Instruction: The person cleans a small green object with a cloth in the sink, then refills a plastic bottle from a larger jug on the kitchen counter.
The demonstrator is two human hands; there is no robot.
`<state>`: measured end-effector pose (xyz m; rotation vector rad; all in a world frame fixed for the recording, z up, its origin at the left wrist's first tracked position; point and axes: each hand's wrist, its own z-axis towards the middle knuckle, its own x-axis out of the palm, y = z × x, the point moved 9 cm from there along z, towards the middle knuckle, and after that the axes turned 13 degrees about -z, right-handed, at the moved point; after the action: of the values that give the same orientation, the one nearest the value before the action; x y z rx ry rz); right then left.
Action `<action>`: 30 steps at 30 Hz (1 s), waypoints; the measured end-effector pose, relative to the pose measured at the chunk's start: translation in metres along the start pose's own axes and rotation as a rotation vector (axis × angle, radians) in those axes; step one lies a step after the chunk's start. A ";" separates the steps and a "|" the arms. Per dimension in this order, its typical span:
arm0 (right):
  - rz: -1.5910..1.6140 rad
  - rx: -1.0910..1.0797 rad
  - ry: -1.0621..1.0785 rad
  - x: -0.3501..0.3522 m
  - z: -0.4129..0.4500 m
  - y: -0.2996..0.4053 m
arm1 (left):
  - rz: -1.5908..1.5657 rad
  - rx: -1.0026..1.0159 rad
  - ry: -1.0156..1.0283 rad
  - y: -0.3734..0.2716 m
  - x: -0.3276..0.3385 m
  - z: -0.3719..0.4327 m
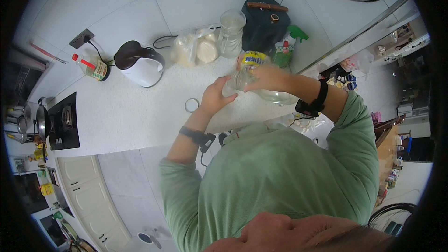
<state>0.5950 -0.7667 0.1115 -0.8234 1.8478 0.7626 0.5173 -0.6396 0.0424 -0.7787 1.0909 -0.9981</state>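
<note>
Between my two hands is a clear ribbed glass vessel [239, 79] over the white countertop. My left hand [214, 96] curls around its left side, thumb toward me. On its right side, my right hand [266, 77] grips it and hides part of it. A wide, clear rounded vessel [278, 96] shows below my right wrist; whether it joins the ribbed one I cannot tell. Left of my left hand lies a small round lid [191, 105]. Just behind my right hand stands a package with a yellow label [254, 58], partly covered.
Along the wall stand a white electric kettle [141, 64], a plastic bag of pale round items [199, 49], a clear glass pitcher [232, 33], a dark case [265, 24] and a green-topped spray bottle [287, 47]. A sauce bottle [94, 68] and a gas hob [64, 122] are at left.
</note>
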 end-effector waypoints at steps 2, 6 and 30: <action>-0.015 -0.023 0.034 -0.001 0.002 0.000 | 0.019 -0.007 -0.006 -0.004 -0.003 0.000; -0.033 -0.036 0.043 -0.007 0.002 -0.002 | 0.030 0.007 -0.012 -0.015 -0.007 0.003; -0.116 -0.052 0.104 -0.039 -0.022 0.014 | 0.085 0.093 -0.100 -0.056 -0.010 0.003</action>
<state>0.5853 -0.7678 0.1572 -1.0112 1.8602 0.7087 0.5041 -0.6507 0.0964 -0.6944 0.9764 -0.9218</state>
